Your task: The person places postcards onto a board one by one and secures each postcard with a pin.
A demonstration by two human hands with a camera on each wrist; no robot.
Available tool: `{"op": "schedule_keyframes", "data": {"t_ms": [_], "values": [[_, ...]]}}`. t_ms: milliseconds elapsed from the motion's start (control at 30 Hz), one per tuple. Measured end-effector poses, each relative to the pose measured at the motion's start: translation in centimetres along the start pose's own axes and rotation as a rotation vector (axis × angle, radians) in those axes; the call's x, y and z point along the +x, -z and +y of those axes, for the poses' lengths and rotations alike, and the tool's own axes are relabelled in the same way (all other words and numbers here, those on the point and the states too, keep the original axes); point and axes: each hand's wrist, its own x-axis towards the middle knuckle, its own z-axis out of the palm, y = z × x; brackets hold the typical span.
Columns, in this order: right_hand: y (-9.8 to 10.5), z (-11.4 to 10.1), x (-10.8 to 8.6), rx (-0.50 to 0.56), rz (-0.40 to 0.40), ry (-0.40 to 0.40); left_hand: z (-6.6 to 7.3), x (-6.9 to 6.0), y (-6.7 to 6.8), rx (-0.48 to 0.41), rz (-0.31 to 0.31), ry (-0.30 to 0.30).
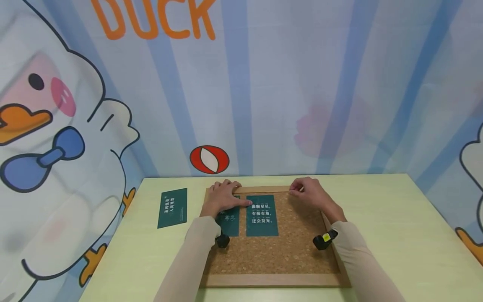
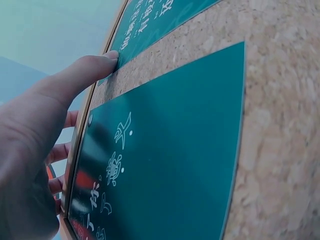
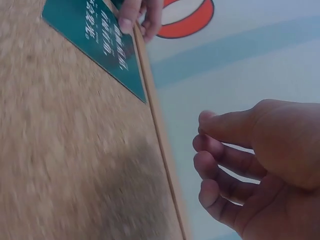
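The spread left hand (image 1: pixel 223 199) apparently steadies the right-side card (image 1: pixel 262 228), so the pinching right hand (image 1: pixel 311 194), contents unclear, should come leftward.

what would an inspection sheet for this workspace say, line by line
Surface: pale yellow table
Job's things: green middle card and right card on cork board; green left card flat on table, apart from board
Clutter: nothing seen
Left hand: thumb on right card, fingers at board's far edge
Right hand: near board's far edge, thumb close against index finger; cannot tell whether anything tiny is pinched
Cables: nothing seen
Surroundings: duck-print backdrop behind table
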Motion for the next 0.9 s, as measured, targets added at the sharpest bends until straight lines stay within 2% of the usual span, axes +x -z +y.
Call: {"op": "schedule_keyframes", "data": {"t_ms": [100, 300, 500, 700, 900], "values": [[-0.9, -0.5, 0.7, 0.01, -0.028, 0.007, 0.1, -0.1, 0.1, -0.002, -0.001, -0.001], [-2.5, -1.3, 1.8, 0.055, -0.101, -0.04, 0.1, -0.1, 0.1, -0.001, 0.001, 0.005], [-3.8, -1.3, 2.8, 0.053, -0.157, -0.031, 0.0, 0.0, -0.2, 0.001, 0.008, 0.011], [-4.6, -1.0, 3.2, 0.033, -0.136, -0.014, -0.1, 0.1, -0.5, 0.008, 0.005, 0.004], [-4.9, -1.0, 3.4, 0.036, -0.118, -0.012, -0.1, 0.0, -0.2, -0.003, 0.002, 0.006]]}}
